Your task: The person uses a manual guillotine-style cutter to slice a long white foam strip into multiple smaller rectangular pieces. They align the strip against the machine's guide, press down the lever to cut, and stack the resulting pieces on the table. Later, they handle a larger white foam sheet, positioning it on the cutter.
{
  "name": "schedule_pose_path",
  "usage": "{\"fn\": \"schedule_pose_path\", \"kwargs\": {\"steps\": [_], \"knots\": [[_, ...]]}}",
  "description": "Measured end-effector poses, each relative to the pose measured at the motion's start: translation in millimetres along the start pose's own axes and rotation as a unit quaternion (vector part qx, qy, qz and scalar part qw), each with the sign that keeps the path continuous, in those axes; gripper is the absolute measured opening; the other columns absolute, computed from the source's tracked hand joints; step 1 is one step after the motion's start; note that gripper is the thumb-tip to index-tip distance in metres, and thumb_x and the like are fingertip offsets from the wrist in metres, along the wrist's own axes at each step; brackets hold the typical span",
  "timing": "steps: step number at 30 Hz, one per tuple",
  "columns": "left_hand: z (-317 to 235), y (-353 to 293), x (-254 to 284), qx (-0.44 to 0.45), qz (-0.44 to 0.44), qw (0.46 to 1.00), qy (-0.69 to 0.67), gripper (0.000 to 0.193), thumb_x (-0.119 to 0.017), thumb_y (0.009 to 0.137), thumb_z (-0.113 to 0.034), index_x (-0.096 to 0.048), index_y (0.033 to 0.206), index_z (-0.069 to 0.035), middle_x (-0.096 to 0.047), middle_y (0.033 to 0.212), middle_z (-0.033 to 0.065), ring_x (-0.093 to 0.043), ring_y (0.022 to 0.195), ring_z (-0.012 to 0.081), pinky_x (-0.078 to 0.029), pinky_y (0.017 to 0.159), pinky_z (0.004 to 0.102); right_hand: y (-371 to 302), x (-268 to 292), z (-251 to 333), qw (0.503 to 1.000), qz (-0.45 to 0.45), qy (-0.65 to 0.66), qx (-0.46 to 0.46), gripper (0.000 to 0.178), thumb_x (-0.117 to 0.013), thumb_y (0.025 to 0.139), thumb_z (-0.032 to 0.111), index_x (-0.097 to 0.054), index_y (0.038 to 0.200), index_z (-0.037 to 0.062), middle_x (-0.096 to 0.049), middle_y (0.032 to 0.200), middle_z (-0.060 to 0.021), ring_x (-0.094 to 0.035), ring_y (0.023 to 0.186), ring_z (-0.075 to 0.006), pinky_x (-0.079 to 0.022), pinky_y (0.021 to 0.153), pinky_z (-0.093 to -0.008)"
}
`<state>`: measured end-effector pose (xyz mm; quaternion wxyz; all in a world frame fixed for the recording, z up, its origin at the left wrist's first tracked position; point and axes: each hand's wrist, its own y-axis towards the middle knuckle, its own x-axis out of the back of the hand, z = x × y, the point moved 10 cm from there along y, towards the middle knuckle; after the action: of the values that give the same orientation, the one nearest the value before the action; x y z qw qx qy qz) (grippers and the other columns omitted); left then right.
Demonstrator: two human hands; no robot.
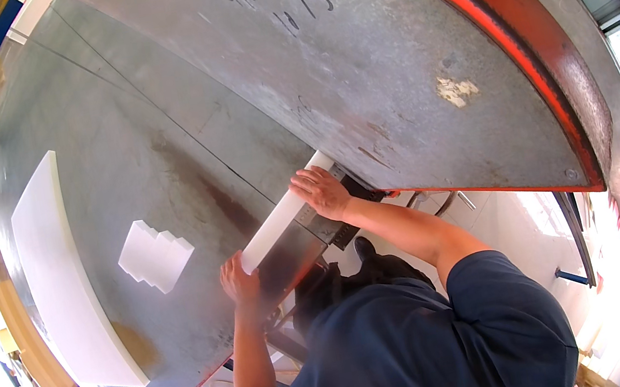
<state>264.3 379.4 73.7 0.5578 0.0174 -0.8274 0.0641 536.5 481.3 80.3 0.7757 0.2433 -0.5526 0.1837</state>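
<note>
A long white bar (277, 229), foam-like, lies slantwise on the grey metal tabletop (153, 178). Its far end meets the edge of a large grey metal plate (399, 41) with a red rim. My left hand (239, 279) grips the bar's near end, fingers curled about it. Farther along, my right hand (321, 192) is closed over the top of the bar close to the plate's edge. Its thumb is hard to see. To the left of the bar lies a small white piece with stepped edges (156, 256).
A large curved white sheet (67, 272) lies along the table's left side. Yellowish boards (31, 339) stand beyond it. The plate's red rim (494, 26) curves around the right. Below the table edge, a dark metal part (345, 234) and thin legs show.
</note>
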Motion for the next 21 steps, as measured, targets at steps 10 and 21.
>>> {"fn": "schedule_pose_path", "kwargs": {"steps": [10, 21], "knots": [[0.0, 0.6, -3.5, 0.013, 0.013, 1.000, 0.005, 0.064, -0.086, 0.065, -0.009, -0.065, 0.125, -0.014, -0.068, 0.121, 0.0098, -0.060, 0.120, 0.0317, -0.039, 0.114, 0.0468, -1.5, 0.7, -1.6, 1.000, 0.007, -0.003, 0.002, 0.041, -0.055, 0.094, 0.016, -0.061, 0.134, 0.0092, -0.058, 0.141, -0.0080, -0.047, 0.138, -0.0265, -0.034, 0.118, -0.0480], [-6.6, 2.0, -3.6, 0.021, -0.004, 0.999, 0.032, 0.069, -0.081, 0.070, -0.012, -0.058, 0.135, -0.015, -0.065, 0.127, 0.0087, -0.056, 0.126, 0.0284, -0.028, 0.122, 0.0497, -23.8, 10.0, -19.1, 1.000, 0.012, 0.007, -0.027, 0.058, -0.056, 0.089, 0.010, -0.047, 0.146, 0.0024, -0.036, 0.161, -0.0106, -0.030, 0.151, -0.0316, -0.025, 0.123, -0.0508]]}}
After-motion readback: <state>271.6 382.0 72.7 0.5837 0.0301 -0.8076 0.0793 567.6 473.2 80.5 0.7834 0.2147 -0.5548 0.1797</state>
